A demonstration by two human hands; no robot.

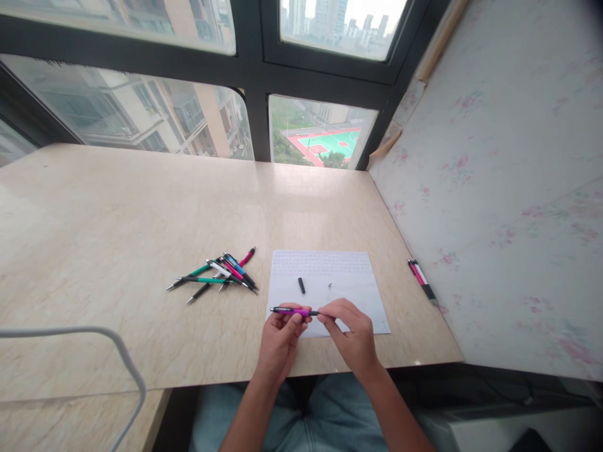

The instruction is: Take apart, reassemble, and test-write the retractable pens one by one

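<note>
My left hand (pixel 281 339) is closed round the purple barrel of a pen (pixel 298 311), which lies level above the paper with its black clip end to the left. At the barrel's right end, the fingertips of my right hand (pixel 351 329) pinch the pen's dark, narrow front part. On the white sheet of paper (pixel 285 267), lined with rows of handwriting at the top, lie a black pen grip (pixel 301 285) and a small metallic pen tip (pixel 330 285). Both loose parts sit just beyond my hands.
A pile of several coloured pens (pixel 226 273) lies left of the paper. Two pens (pixel 421 281) rest by the papered wall (pixel 494 188) on the right. A grey cable (pixel 127 361) curves over the marble-look ledge (pixel 117 232) at lower left. Windows stand behind.
</note>
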